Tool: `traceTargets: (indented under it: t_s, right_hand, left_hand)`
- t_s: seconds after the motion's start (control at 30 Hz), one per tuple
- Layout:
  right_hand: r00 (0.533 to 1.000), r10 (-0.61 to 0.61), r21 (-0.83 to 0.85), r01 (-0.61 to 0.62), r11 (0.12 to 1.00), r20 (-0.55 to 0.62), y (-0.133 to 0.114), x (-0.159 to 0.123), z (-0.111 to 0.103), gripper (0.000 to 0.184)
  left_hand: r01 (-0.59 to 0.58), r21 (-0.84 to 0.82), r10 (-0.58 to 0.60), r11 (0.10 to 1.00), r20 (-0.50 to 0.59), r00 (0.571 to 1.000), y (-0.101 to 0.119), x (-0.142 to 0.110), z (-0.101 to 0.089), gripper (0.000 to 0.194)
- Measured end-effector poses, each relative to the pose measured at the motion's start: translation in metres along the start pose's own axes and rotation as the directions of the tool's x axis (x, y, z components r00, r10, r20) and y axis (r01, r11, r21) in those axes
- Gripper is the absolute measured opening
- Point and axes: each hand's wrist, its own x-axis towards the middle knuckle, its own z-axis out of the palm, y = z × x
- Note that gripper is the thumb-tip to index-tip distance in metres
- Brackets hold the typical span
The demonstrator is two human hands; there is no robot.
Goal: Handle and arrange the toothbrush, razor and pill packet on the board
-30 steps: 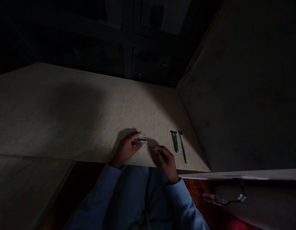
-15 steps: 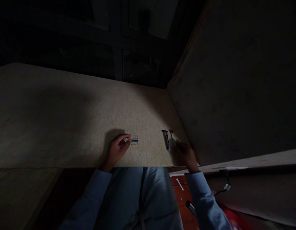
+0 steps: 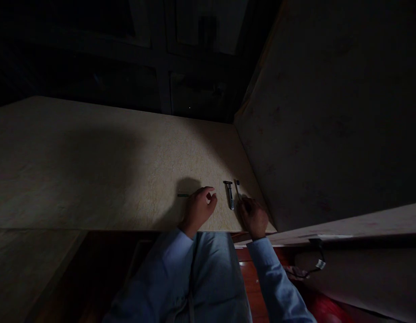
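The light is dim. My left hand [image 3: 200, 209] rests on the beige tabletop [image 3: 103, 170] with its fingers curled and thumb and forefinger close together; whether they hold anything is hidden. Just left of it lies a small thin item [image 3: 182, 195], mostly in the hand's shadow. A dark razor [image 3: 229, 195] lies between my hands, head away from me. My right hand [image 3: 252, 217] is closed on the near end of a thin white stick with a dark tip [image 3: 238, 187], beside the razor.
A tall beige panel [image 3: 329, 125] stands along the table's right side. A lower ledge [image 3: 345, 233] with a dangling cable [image 3: 313, 269] runs at the right. Dark cabinets [image 3: 181, 67] stand beyond the far edge. My blue-clad lap is below.
My left hand has let go of the small clear case and moved right, close to the razor. My right hand went to the white stick and closed on it.
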Motion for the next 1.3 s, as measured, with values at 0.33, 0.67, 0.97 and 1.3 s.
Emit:
traceTargets:
  t_s: [0.33,0.67,0.97,1.3]
  right_hand:
    - [1.0,-0.006,0.018,0.006,1.0,-0.015,-0.008,-0.001,-0.005,0.031]
    - [0.999,-0.036,0.004,0.036,0.999,-0.017,-0.001,-0.001,-0.001,0.033]
    - [0.996,-0.085,-0.05,0.084,0.995,-0.015,-0.002,-0.004,-0.001,0.037]
    - [0.925,-0.285,0.071,0.276,0.959,0.253,-0.081,-0.016,0.008,0.031]
  left_hand:
    - [0.088,0.265,-0.16,0.96,0.262,0.952,0.055,0.034,0.056,0.03]
    - [0.13,-0.08,-0.124,0.988,0.066,0.99,0.009,0.006,-0.001,0.014]
    - [0.329,0.116,-0.269,0.937,-0.362,0.893,-0.113,-0.033,-0.106,0.023]
    - [0.307,0.429,-0.185,0.849,-0.304,0.935,-0.11,-0.033,-0.101,0.031]
